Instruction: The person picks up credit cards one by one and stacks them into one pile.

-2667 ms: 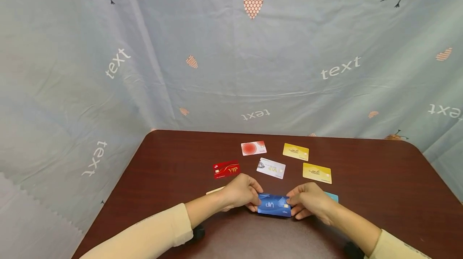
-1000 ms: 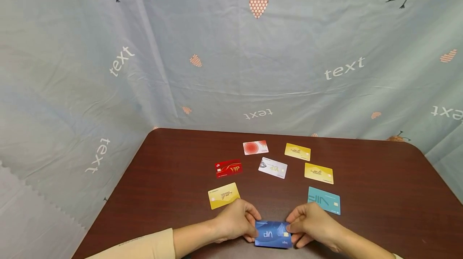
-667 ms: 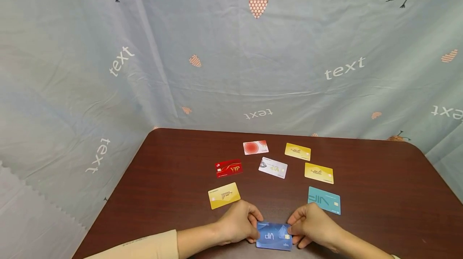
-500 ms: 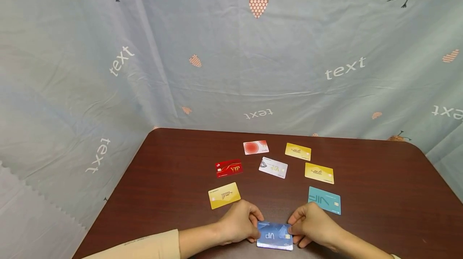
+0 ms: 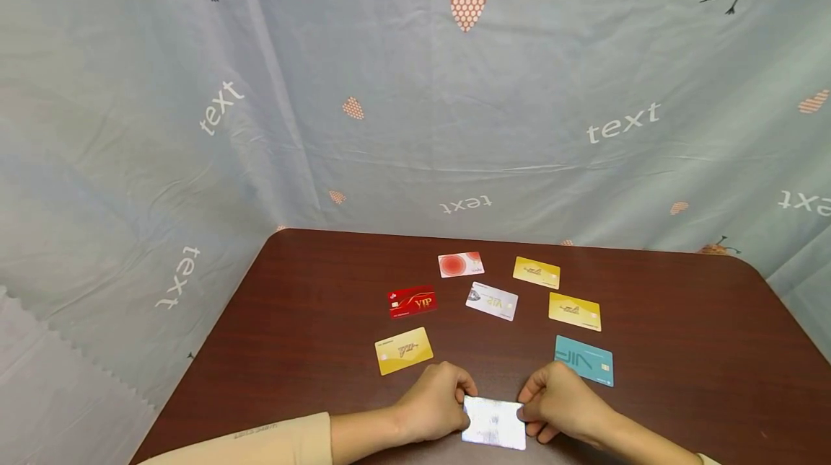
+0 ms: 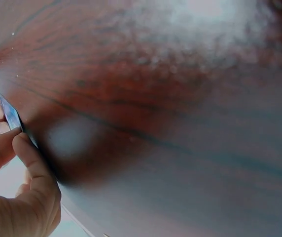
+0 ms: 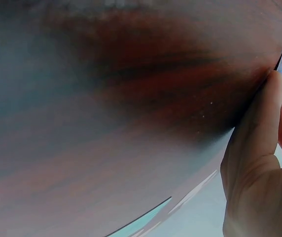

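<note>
Far left, I have a yellow card (image 5: 392, 351) flat on the counter (image 5: 292, 335), just beyond the left hand (image 5: 431, 404); red card (image 5: 412, 302) farther back. Left hand: narrow pinch on the left edge of the glossy card (image 5: 493, 423). Behind that card, well apart: red-and-white card (image 5: 459, 264), then white card (image 5: 491, 300). Glossy card sits between both hands; glare whites out its face on my head view, bluish on my wrist views. Can't tell if it touches the counter. Far gold card (image 5: 536, 272) next. Right hand (image 5: 563, 407): narrow pinch on the card's right edge. Beyond it, near gold card (image 5: 574, 311); teal card (image 5: 584, 360) closest, one corner hidden by that hand.
</note>
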Available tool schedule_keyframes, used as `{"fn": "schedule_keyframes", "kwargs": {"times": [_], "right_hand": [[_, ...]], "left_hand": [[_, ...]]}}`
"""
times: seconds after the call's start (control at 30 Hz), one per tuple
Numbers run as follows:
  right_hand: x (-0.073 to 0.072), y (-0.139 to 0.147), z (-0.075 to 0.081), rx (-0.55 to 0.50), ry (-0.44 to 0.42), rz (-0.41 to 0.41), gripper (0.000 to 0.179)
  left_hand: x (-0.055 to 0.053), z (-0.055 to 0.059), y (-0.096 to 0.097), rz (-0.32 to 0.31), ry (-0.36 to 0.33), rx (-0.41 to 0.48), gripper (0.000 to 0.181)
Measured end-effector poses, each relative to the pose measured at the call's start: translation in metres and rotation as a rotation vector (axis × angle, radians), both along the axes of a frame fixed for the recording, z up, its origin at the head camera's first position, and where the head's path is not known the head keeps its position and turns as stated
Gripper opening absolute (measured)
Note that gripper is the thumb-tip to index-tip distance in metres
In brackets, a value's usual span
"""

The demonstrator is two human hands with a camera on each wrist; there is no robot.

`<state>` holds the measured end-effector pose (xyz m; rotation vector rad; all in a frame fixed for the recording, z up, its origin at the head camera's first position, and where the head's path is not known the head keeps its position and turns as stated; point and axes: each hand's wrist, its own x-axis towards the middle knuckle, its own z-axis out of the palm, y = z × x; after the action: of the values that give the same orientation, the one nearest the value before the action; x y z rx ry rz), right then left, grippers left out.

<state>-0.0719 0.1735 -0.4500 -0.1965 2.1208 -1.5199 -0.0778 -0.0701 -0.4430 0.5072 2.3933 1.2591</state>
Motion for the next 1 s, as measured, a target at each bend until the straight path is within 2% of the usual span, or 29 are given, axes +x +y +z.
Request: {"fn": "schedule_keyframes", "kwargs": {"times": [0.33,1.0], "right_hand": [[0.0003,-0.0036,0.0008,0.056,0.052,0.003,0.008],[0.0005,-0.0018,-0.0012,0.08,0.059,0.009,0.008]], "left_hand": [[0.0004,-0.0014,0.0007,-0.005,0.035,-0.03,0.025],[-0.001,-0.0006,0.0001,-0.014,0.04,-0.036,0.022]]}}
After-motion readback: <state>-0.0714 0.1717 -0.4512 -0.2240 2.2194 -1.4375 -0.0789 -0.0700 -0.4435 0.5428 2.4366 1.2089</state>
